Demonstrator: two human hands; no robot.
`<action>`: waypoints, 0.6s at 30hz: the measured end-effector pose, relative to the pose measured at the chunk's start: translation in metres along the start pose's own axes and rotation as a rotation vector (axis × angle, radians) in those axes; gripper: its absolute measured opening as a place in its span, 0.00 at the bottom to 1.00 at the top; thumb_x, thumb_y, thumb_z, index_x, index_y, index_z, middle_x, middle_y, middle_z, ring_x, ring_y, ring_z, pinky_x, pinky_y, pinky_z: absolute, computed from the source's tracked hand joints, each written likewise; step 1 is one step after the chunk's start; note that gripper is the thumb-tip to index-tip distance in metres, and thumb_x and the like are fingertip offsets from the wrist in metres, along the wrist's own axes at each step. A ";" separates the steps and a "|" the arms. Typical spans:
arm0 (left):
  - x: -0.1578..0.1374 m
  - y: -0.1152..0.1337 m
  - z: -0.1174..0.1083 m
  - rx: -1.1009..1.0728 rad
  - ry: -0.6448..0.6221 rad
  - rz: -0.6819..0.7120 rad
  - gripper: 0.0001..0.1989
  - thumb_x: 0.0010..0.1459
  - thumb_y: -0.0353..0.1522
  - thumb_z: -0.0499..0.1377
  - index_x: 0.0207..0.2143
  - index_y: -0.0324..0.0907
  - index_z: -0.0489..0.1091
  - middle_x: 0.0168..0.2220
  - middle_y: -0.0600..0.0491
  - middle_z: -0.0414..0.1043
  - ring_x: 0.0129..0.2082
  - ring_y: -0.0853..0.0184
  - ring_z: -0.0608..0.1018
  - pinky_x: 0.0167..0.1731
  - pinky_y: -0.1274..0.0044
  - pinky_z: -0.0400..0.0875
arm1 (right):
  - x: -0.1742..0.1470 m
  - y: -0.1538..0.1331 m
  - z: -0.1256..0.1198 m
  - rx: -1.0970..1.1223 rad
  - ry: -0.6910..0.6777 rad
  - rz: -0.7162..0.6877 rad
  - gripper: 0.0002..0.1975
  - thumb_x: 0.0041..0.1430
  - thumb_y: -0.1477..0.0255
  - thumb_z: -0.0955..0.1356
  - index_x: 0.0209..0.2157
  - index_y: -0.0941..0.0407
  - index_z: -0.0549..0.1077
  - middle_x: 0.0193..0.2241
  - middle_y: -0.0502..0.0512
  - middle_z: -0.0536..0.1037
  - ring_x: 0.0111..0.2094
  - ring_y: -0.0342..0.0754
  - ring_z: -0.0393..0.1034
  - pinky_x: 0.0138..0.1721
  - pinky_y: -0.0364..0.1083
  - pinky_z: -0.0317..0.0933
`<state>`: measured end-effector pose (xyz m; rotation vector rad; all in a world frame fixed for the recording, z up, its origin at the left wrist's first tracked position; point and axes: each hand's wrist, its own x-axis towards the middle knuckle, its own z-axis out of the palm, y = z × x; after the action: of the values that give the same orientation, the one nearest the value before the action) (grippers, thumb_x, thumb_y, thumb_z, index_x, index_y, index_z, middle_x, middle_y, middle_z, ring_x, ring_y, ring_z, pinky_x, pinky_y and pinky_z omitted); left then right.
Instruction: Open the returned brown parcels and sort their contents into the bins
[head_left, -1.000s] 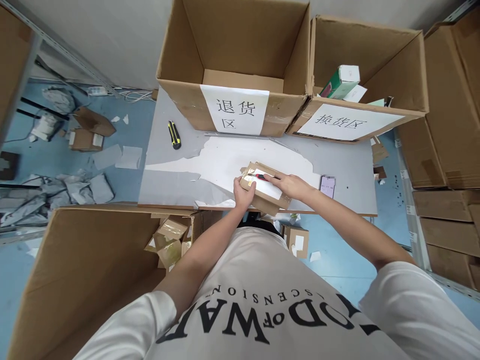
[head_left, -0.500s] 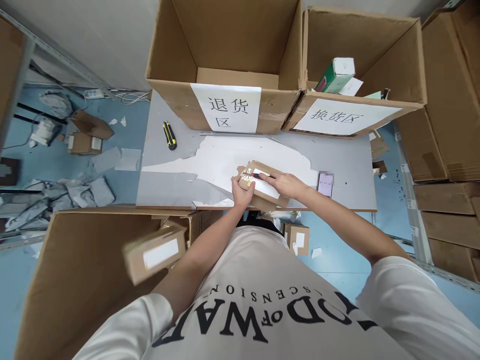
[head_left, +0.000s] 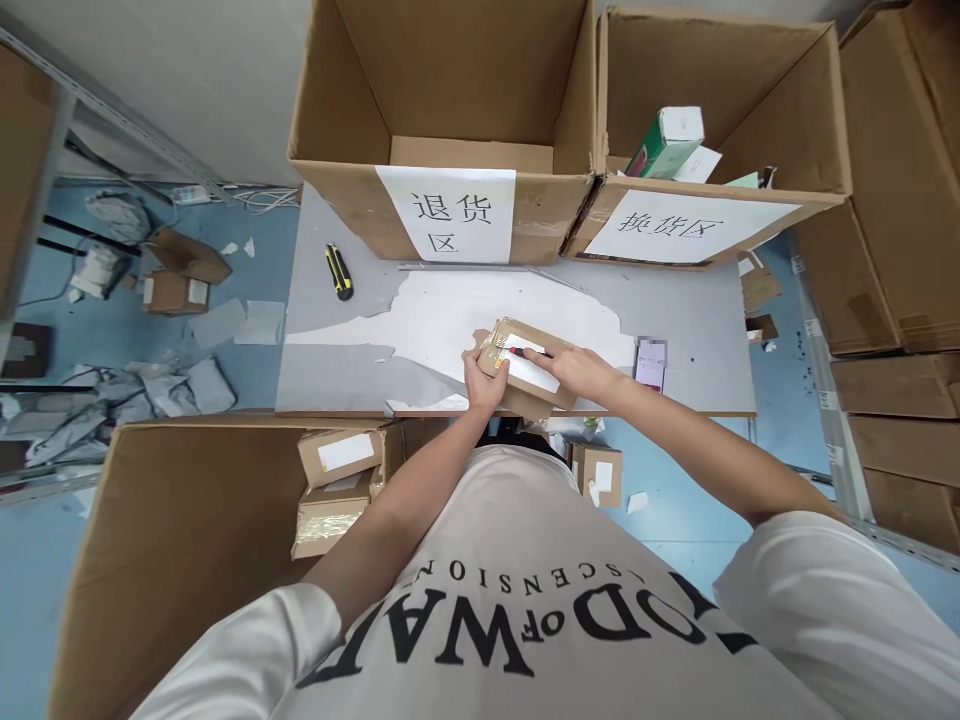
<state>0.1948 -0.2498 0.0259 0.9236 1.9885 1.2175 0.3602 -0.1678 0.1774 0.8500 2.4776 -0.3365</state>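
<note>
A small taped cardboard box (head_left: 556,388) with a white label lies at the table's front edge, tilted slightly. My left hand (head_left: 484,380) grips its left end, thumb on top and the other fingers mostly hidden. In my right hand (head_left: 581,370) is a slim red-and-black utility knife (head_left: 519,351). Its tip points left, over the taped left end of the box; I cannot tell whether the blade is cutting in. A second utility knife, yellow and black (head_left: 339,272), lies on the table to the left.
Two large open cartons (head_left: 330,200) with paper signs stand at the table's back; the right one holds a green-and-white box (head_left: 670,142). A phone (head_left: 650,364) lies right of my hand. Below left, a big carton (head_left: 187,530) contains small boxes (head_left: 337,456). Shelving flanks both sides.
A small box that was blurred in motion over the lower-left carton now rests inside on other boxes. The knife tip has shifted slightly right over the held box.
</note>
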 end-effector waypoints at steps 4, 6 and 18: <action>0.000 -0.001 0.002 0.002 0.018 0.002 0.27 0.50 0.39 0.65 0.49 0.41 0.58 0.51 0.43 0.65 0.53 0.58 0.71 0.55 0.66 0.65 | -0.013 0.002 -0.007 -0.013 -0.047 0.024 0.32 0.63 0.81 0.57 0.66 0.48 0.50 0.49 0.63 0.73 0.37 0.53 0.75 0.33 0.47 0.61; 0.000 0.000 0.002 0.010 0.021 -0.002 0.27 0.49 0.38 0.66 0.49 0.41 0.59 0.50 0.44 0.66 0.53 0.57 0.71 0.54 0.65 0.65 | -0.022 0.004 -0.010 -0.020 -0.075 0.030 0.32 0.62 0.82 0.57 0.66 0.49 0.52 0.49 0.64 0.73 0.37 0.53 0.75 0.33 0.46 0.60; 0.001 -0.001 0.002 0.068 0.026 -0.005 0.26 0.49 0.40 0.65 0.47 0.42 0.60 0.47 0.45 0.67 0.50 0.57 0.72 0.53 0.63 0.66 | -0.109 0.030 0.035 -0.072 -0.132 0.210 0.43 0.51 0.89 0.57 0.66 0.45 0.51 0.42 0.59 0.75 0.25 0.45 0.71 0.24 0.43 0.51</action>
<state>0.1957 -0.2484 0.0246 0.9394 2.0627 1.1709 0.4664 -0.2126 0.2033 1.0140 2.2418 -0.2209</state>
